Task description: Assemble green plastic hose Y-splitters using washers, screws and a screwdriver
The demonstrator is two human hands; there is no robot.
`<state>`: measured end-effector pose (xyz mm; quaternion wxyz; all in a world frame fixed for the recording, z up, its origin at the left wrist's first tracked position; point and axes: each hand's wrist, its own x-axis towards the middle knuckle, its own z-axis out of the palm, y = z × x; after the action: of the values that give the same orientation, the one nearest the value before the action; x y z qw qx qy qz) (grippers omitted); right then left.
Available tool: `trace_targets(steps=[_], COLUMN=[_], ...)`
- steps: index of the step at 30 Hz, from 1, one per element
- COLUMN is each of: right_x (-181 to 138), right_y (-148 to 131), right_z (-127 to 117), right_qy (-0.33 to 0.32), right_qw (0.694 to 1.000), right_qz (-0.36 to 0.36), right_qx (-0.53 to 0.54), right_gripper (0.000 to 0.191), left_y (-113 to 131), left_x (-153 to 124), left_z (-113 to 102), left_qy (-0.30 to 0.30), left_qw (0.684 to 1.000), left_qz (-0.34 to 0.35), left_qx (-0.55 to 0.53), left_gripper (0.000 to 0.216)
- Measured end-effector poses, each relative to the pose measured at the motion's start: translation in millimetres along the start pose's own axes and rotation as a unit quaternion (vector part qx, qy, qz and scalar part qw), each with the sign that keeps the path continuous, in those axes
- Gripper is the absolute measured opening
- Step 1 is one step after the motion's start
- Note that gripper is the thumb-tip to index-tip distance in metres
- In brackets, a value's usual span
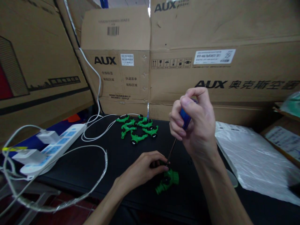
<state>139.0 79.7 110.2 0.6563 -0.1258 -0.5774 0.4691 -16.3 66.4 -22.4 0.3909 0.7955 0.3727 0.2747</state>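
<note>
My right hand (pixel 195 120) is wrapped round the blue handle of a screwdriver (pixel 172 150), whose shaft slants down and left. The tip ends at the fingers of my left hand (pixel 150 165), against the upper part of a green Y-shaped hose splitter (pixel 172 178) with black valve parts. My left thumb and fingers close about that upper part, hiding the exact contact point. Two of the splitter's arms show below and right of the fingers. Farther back on the black table lies a group of several similar green splitters (pixel 139 137).
A white power strip (pixel 70 137) with plugged-in adapters sits at the left, and a white cable (pixel 106 156) loops over the table edge. Clear plastic wrapping (pixel 253 165) covers the right side. Cardboard boxes (pixel 173 78) stand behind the black table (pixel 93 168).
</note>
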Motion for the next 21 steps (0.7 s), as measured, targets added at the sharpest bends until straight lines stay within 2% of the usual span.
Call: trace_targets(steps=[2,5,8,11,15,20,21], right_x=[0.5,1.4,1.5,0.6,-1.0,-3.5,-4.3], right_y=[-1.5,-1.1,1.8,4.4,4.8,0.0,-1.3], right_z=[-1.0,-1.4,0.9,3.7,5.1,6.8,7.5], right_qy=[-0.01,-0.008,0.028,0.028,0.014,0.036,0.041], right_qw=[1.0,1.0,0.999,0.999,1.0,0.999,0.998], right_qz=[0.007,0.005,-0.023,-0.04,-0.016,0.021,0.027], right_qx=[0.017,0.009,-0.016,-0.017,0.004,0.022,0.027], right_gripper=[0.016,0.026,0.017,0.018,0.018,0.008,0.014], left_y=[0.7,0.7,-0.3,-0.3,6.6,24.8,27.5], left_x=[-0.3,-0.2,0.0,-1.1,-5.9,-9.7,-9.7], left_z=[0.1,0.6,0.6,-1.1,-2.5,12.5,19.2], left_qy=[-0.003,-0.005,-0.002,-0.007,-0.007,0.065,0.089], left_qw=[1.0,1.0,1.0,1.0,0.999,0.991,0.987], left_qz=[-0.007,-0.011,-0.015,-0.018,-0.041,-0.117,-0.135], left_qx=[-0.001,0.002,0.004,0.002,-0.008,0.008,0.005], left_gripper=[0.019,0.019,0.021,0.023,0.029,0.032,0.03])
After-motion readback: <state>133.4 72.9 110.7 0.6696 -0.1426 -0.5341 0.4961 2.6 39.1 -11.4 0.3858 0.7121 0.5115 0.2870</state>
